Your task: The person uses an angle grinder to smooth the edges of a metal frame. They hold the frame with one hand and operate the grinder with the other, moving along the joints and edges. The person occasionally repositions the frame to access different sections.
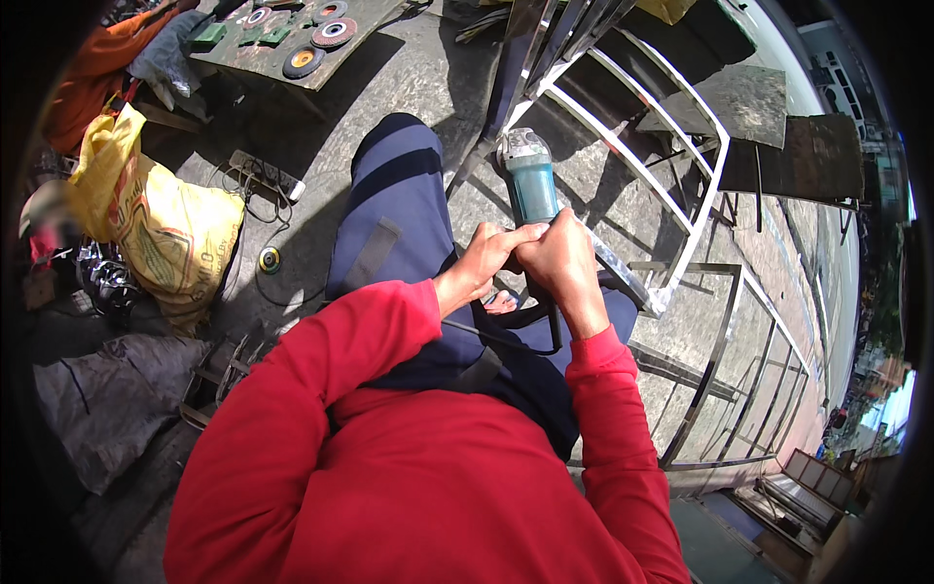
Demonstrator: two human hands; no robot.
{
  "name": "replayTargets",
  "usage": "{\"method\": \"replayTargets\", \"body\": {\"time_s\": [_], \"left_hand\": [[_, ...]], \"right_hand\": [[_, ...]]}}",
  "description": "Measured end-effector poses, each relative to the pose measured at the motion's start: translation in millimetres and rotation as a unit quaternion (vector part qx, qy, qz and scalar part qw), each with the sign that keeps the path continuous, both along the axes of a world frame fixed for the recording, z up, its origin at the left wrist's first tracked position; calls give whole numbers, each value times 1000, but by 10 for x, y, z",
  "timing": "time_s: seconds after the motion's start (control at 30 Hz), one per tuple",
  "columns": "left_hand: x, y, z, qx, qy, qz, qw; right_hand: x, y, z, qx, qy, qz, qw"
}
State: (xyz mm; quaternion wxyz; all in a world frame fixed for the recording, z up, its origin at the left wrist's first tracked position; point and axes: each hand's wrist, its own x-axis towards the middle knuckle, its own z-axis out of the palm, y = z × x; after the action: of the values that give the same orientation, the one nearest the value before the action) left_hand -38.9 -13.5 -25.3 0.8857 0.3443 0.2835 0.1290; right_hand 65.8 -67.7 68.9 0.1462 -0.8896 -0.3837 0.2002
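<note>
My left hand (pixel 479 265) and my right hand (pixel 562 261) are both closed around the rear body of a teal angle grinder (pixel 532 191), side by side with the thumbs close together. Its grey metal head points away from me, beside a pale metal bar frame (pixel 704 200) on the right. My fingers hide the grinder's back end. A dark cord (pixel 557 326) hangs from it and loops over my navy trousers (pixel 389 224). Whether the disc touches the frame, I cannot tell.
At the far left, a low table (pixel 377 12) carries several grinding discs (pixel 335 32). A power strip (pixel 268 175) with cords, a small round disc (pixel 269 260) and a yellow sack (pixel 190 229) lie on the left. Another metal frame (pixel 702 372) lies at the near right.
</note>
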Motion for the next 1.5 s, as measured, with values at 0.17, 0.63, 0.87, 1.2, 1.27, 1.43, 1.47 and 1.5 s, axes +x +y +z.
{"method": "replayTargets", "body": {"time_s": [0.17, 0.63, 0.87, 1.2, 1.27, 1.43, 1.47, 1.5], "left_hand": [[163, 143, 77, 9, -41, -8, 999], [292, -268, 198, 83, 10, -153, 985], [303, -228, 215, 78, 52, -151, 984], [369, -92, 265, 31, 98, -147, 984], [385, -90, 273, 50, 120, -139, 982], [400, -41, 292, 90, 150, -139, 975], [404, -18, 295, 84, 150, -142, 975], [407, 2, 301, 96, 156, -146, 972]], "right_hand": [[130, 55, -6, 40, -22, -14, 999], [137, -734, -99, 113, 42, -134, 984], [245, -696, -221, 161, 97, -107, 976], [401, -554, -327, 151, 156, -99, 971], [415, -530, -348, 162, 164, -97, 968], [453, -469, -370, 163, 190, -90, 964], [461, -451, -375, 166, 192, -89, 963], [466, -434, -380, 168, 191, -86, 963]]}}
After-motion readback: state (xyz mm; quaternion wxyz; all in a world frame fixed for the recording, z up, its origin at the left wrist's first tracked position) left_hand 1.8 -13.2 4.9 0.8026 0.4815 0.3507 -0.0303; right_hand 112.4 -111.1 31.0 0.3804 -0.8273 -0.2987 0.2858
